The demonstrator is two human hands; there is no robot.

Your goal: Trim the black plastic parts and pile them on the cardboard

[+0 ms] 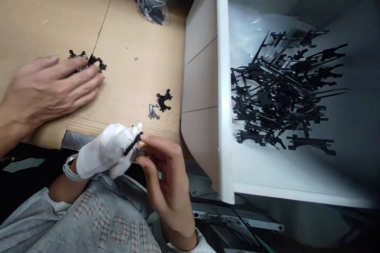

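My left hand [107, 150], in a white glove, is closed around a small black plastic part [133, 144] in front of my body. From the right, my bare right hand [168, 180] meets it, thumb and index finger pinching at the part's edge. A small greyish bit shows near the right fingertips; I cannot make out what it is. Just beyond my hands, a black X-shaped plastic part [164, 100] lies on the cardboard beside a shinier black bracket-like part [154, 111].
At left, a co-worker's bare hand [56, 87] rests over several black plastic parts [99, 62]. A white bin [224, 87] on the right holds a pile of black parts [276, 87]. A clear plastic bag [152, 2] with dark pieces sits at the back of the cardboard-covered table [133, 47].
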